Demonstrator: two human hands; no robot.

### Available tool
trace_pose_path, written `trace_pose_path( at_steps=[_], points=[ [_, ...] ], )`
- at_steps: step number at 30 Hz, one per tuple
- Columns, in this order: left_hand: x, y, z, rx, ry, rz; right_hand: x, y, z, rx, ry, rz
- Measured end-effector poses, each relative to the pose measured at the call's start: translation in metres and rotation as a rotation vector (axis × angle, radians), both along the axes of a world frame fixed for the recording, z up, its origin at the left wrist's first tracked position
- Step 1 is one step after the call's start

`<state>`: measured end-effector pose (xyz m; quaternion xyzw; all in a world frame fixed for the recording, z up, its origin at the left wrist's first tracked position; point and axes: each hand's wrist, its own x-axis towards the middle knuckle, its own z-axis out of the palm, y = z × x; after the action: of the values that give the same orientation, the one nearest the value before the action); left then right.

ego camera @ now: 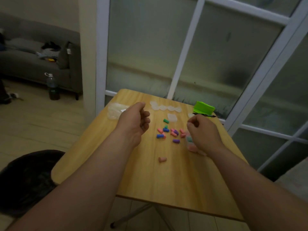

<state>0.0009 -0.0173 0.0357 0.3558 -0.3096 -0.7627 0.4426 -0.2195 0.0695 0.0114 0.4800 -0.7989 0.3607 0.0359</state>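
Note:
Several small foam earplugs in pink, blue, purple and green lie scattered on the middle of a wooden table. One pink earplug lies apart, nearer to me. My left hand hovers left of the pile with its fingers loosely curled and nothing visible in them. My right hand hovers right of the pile with its fingers curled in; whether they hold anything is hidden. Under the right wrist sits a clear bag with more coloured earplugs. A row of small clear plastic cases lies behind the pile.
A clear plastic bag lies at the table's far left. A green box and a black marker sit at the far right corner. Frosted glass doors stand behind the table. A dark bin bag is on the floor, left.

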Motion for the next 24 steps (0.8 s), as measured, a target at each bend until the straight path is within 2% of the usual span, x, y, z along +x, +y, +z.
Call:
trace_pose_path(
  at_steps=[6, 14, 24],
  points=[
    [-0.004, -0.008, 0.0, -0.008, 0.039, 0.017, -0.04, -0.042, 0.007, 0.092, 0.083, -0.008],
    [-0.014, -0.025, -0.004, -0.006, 0.078, 0.056, -0.113, -0.074, -0.003, 0.343, 0.118, -0.142],
    [-0.026, -0.032, -0.007, 0.013, 0.085, 0.04, -0.139, -0.121, -0.01, 0.572, 0.292, -0.007]
  ],
)
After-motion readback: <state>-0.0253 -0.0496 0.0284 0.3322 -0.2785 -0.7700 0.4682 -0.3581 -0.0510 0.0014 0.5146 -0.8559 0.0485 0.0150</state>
